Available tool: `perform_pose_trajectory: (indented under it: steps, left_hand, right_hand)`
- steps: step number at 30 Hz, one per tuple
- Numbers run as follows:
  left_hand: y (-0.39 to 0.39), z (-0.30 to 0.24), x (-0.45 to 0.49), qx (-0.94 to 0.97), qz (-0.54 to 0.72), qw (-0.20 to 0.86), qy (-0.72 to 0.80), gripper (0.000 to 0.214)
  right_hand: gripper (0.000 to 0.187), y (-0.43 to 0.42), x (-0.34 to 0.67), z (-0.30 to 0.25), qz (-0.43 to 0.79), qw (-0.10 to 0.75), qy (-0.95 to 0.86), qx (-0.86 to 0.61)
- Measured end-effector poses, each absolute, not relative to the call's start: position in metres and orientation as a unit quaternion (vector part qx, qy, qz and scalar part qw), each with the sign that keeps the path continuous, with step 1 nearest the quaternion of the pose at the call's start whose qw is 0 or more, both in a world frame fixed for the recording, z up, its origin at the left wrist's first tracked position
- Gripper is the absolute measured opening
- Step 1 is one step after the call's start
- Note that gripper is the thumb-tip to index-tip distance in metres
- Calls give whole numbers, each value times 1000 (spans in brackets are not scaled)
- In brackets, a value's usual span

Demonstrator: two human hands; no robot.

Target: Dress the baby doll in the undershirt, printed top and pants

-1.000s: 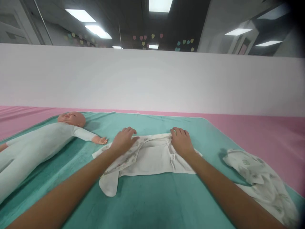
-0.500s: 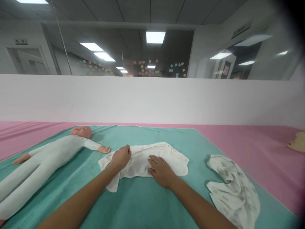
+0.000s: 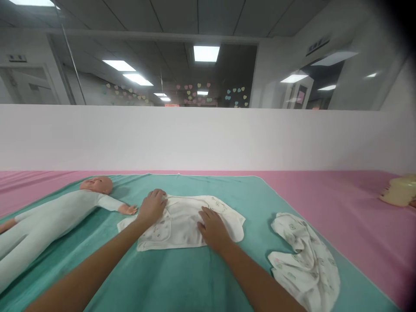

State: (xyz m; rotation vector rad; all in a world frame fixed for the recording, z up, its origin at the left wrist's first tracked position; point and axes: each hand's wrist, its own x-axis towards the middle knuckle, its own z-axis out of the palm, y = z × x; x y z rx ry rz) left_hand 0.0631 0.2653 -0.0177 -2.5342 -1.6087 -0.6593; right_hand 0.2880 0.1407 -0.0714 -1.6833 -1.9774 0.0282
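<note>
The shirt (image 3: 186,221) lies spread on the green sheet (image 3: 188,281) between doll (image 3: 65,212) and printed cloth (image 3: 308,260), probably best flattened with light outward strokes of the right hand (image 3: 212,227), fingers extended on it, while the left hand (image 3: 152,207), fingers bent, grip unclear, steadies its upper edge.

Looks like a baby-care training room: doll (image 3: 61,212) and baby shirt (image 3: 183,214) on green blanket (image 3: 175,286). Office-type panel ceiling (image 3: 221,17), flat lights (image 3: 206,53), heart cutouts (image 3: 238,90) show above white wall (image 3: 195,138). Exact use unclear.
</note>
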Motion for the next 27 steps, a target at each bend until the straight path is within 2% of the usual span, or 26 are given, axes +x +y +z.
perform_pose_trajectory:
  steps: [4, 7, 10, 13, 16, 20, 23, 27]
  left_hand:
    - [205, -39, 60, -897, -203, 80, -385, 32]
    - [182, -54, 48, -909, -180, 57, -373, 35]
    - [185, -60, 31, -884, -184, 10, -430, 34]
    - [197, -54, 15, -840, -213, -42, -497, 30]
    - [206, -43, -1, -766, -288, -132, -559, 29]
    - [217, -37, -27, -691, -411, -252, -538, 43]
    - [230, -40, -45, -666, -420, -223, -575, 41]
    - [240, -48, -59, -679, -288, -99, -668, 45]
  right_hand:
    - [37, 150, 309, -74, -50, 266, -672, -689]
    - [43, 152, 323, -75, -91, 246, -650, -713]
    - [42, 151, 332, -75, -66, 227, -640, -731]
    - [34, 149, 342, -71, -6, 249, -631, -735]
    - [36, 144, 359, -65, 10, 284, -585, -760]
    - [36, 130, 392, -59, 34, 288, -504, -814]
    - [34, 119, 409, -55, 70, 262, -525, -807]
    - [30, 108, 419, -49, 143, 272, -556, -772]
